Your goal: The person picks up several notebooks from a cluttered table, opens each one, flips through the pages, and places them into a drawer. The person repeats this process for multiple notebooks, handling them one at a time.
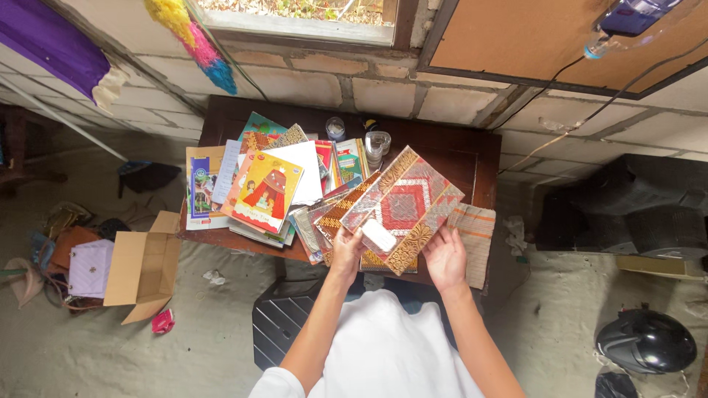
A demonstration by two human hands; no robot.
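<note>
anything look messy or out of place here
Yes. The books on the table lie fanned and askew, some jutting past the front edge. Both hands, left and right, hold a patterned book tilted. An open box and scraps litter the floor.
</note>
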